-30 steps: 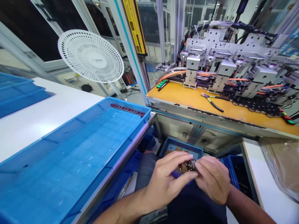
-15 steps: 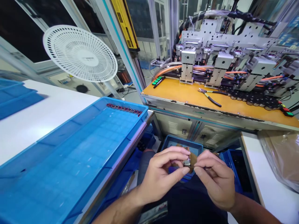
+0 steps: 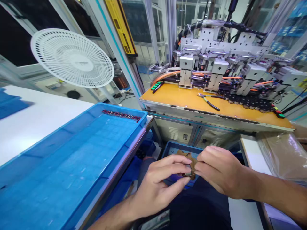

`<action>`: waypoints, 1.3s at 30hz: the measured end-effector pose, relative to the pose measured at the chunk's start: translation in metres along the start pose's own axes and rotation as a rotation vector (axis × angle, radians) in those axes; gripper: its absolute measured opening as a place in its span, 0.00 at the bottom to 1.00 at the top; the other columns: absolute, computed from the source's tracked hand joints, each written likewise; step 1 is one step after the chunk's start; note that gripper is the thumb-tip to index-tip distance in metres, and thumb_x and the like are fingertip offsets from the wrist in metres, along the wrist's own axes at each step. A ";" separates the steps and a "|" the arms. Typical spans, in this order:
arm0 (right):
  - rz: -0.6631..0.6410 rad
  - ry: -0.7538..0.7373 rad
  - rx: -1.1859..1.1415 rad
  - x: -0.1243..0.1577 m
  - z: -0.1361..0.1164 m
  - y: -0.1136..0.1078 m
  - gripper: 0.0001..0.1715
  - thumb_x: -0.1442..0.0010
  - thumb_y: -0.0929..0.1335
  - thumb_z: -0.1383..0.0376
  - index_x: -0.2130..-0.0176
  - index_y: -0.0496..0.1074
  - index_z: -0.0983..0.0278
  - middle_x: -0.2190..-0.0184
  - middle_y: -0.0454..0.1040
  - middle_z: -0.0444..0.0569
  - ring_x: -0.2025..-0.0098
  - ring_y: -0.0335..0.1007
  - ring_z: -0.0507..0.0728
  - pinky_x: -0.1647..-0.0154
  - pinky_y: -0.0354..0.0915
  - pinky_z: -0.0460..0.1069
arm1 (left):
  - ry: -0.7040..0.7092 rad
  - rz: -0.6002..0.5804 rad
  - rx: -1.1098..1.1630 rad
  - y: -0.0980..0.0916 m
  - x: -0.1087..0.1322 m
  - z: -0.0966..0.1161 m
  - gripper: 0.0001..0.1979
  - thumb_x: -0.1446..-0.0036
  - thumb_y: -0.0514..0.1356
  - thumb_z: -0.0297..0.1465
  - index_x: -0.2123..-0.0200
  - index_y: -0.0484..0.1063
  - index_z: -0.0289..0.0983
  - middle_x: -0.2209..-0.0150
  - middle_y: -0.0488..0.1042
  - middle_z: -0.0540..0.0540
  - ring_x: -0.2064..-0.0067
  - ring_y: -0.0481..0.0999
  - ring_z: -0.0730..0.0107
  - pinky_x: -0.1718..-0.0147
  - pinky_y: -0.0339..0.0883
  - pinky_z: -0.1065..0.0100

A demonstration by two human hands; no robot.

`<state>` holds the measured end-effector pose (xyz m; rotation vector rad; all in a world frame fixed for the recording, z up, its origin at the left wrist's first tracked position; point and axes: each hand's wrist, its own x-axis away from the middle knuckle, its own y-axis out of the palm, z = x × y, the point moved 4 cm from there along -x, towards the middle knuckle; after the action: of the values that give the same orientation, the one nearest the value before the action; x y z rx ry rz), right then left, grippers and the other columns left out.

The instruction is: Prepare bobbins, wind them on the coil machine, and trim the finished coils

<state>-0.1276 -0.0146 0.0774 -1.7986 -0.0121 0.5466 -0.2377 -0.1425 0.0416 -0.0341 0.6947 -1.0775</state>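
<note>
Between the fingertips and thumb of my left hand [image 3: 159, 183] is a small silvery metal part [image 3: 188, 170] with a coppery edge; its exact kind is too small to tell. My right hand [image 3: 219, 171] is closed just to the right of it, fingertips close against the part. Whatever those fingers pinch is mostly hidden, though a thin wire-like strand seems to run to them. Beneath both hands, a blue bin [image 3: 170, 145] holds brown cardboard [image 3: 178, 152] and several tiny rings.
On the left a long blue tray [image 3: 72, 156] has a row of small dark-red parts [image 3: 121, 115] at its far end. Cutting pliers [image 3: 209, 103] and black parts [image 3: 247, 103] lie on the orange bench [image 3: 168, 95] before a machine. A white fan [image 3: 79, 60] stands behind.
My right hand has turned over, back now upward, and moved up close to the metal part. The left hand keeps its hold. The view has shifted slightly to the right.
</note>
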 end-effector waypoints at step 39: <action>0.106 0.648 -0.669 0.098 0.000 0.094 0.37 0.35 0.63 0.69 0.33 0.46 0.52 0.50 0.71 0.53 0.52 0.74 0.55 0.46 0.70 0.53 | -0.152 0.275 0.199 -0.016 0.009 -0.024 0.12 0.46 0.64 0.19 0.61 0.80 0.40 0.55 0.79 0.44 0.55 0.79 0.68 0.57 0.73 0.69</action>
<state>-0.0656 -0.0155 -0.0433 -2.5725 0.3865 -0.0090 -0.2609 -0.1507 0.0237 0.1459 0.4377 -0.8642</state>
